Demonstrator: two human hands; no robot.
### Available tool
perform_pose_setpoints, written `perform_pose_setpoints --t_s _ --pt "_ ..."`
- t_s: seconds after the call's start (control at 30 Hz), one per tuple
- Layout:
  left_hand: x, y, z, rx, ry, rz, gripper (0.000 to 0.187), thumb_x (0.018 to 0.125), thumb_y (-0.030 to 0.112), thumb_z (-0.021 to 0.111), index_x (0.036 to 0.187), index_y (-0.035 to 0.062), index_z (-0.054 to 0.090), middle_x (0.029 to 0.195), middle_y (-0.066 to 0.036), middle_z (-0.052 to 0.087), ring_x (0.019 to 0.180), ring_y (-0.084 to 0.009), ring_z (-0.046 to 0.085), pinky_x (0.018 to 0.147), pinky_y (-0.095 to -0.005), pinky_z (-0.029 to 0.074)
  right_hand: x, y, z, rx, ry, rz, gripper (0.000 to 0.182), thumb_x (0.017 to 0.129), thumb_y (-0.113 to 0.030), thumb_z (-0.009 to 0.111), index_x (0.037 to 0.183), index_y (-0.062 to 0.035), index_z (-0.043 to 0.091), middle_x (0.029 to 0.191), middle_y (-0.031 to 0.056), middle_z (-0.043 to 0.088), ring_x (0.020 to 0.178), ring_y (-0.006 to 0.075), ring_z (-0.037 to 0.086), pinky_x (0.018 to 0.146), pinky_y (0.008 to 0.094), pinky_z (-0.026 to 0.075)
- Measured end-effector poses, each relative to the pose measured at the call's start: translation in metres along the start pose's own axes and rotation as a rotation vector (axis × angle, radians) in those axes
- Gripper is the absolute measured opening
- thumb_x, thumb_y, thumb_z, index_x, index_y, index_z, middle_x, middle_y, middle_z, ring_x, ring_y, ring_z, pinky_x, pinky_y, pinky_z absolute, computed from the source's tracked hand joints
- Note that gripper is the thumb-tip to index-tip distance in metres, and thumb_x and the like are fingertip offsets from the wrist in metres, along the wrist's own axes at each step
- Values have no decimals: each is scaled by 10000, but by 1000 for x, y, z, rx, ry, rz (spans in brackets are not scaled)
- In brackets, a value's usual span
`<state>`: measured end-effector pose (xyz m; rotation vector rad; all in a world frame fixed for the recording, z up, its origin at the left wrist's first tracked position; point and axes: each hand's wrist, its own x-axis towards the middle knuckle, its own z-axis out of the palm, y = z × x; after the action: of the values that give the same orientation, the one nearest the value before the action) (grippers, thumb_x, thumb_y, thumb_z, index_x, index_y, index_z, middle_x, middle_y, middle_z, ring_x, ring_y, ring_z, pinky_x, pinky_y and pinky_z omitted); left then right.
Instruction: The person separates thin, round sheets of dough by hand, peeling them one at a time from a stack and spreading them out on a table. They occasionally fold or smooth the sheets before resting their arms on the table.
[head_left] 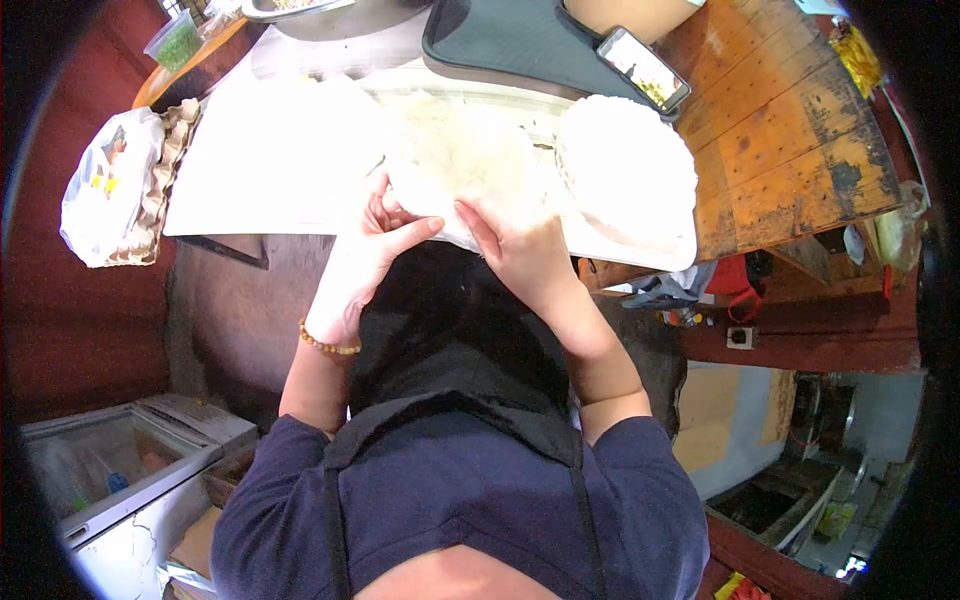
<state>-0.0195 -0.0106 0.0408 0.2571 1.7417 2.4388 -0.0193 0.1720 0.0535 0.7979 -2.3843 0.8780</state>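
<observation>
Head view: the camera looks down over the person's dark apron and blue sleeves, so the counter (pixel 790 130) appears at the top of the picture. Both hands meet at the near edge of a thin, round, pale wrapper sheet (pixel 455 150) that lies flat on a white board (pixel 270 160). The left hand (pixel 365 255), with a bead bracelet (pixel 328 345) at the wrist, has its fingers (pixel 415 228) stretched forward and pinching the sheet's near rim. The right hand (pixel 515 245) does the same just beside it, thumb and fingers closed on the same rim. Held at two close points, the limp sheet can probably be lifted or folded without tearing, and lying on the smooth board keeps it spread out.

Just to the right of the sheet, a stack of similar white wrappers (pixel 625 165) rests on the same white surface, near enough for the right hand to take from. Behind it lies a dark tray (pixel 500 40) with a phone (pixel 645 68) propped on its edge, screen lit. At the far left, a carton of eggs (pixel 165 170) sits at the counter's end with a white plastic bag (pixel 100 190) against it, well apart from the hands. A chest freezer (pixel 110 470) stands on the floor below.
</observation>
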Motion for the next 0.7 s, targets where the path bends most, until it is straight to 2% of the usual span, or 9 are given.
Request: perform_pose_setpoints --t_s 0.07,0.33,0.43,0.7 --pt "-1 0 0 14 -6 2 599 763 -79 672 1299 37 431 1021 -50 655 928 -104 616 818 -242 490 -1 1 4 -34 61 -21 104 830 -105 659 894 -23 656 767 127 642 681 291 622 615 359 484" --pt "0 -5 0 -34 25 -33 622 780 -77 663 1326 39 388 997 -52 653 895 -108 617 811 -254 498 -1 3 6 68 66 -31 133 824 -139 669 903 -35 642 767 115 632 705 289 624 626 371 489" --pt "0 -10 2 -10 -10 43 604 787 -92 654 1313 14 377 998 -75 653 903 -122 625 817 -262 502 1 1 2 23 82 -58 155 815 -157 670 912 -40 641 752 104 618 698 288 617 619 378 486" --pt "-2 0 18 -18 10 49 636 771 -108 651 1330 -19 360 1063 -95 639 957 -122 618 847 -262 489 -3 5 8 -161 136 -173 136 761 -116 659 870 -57 603 705 74 595 648 237 618 579 345 500"
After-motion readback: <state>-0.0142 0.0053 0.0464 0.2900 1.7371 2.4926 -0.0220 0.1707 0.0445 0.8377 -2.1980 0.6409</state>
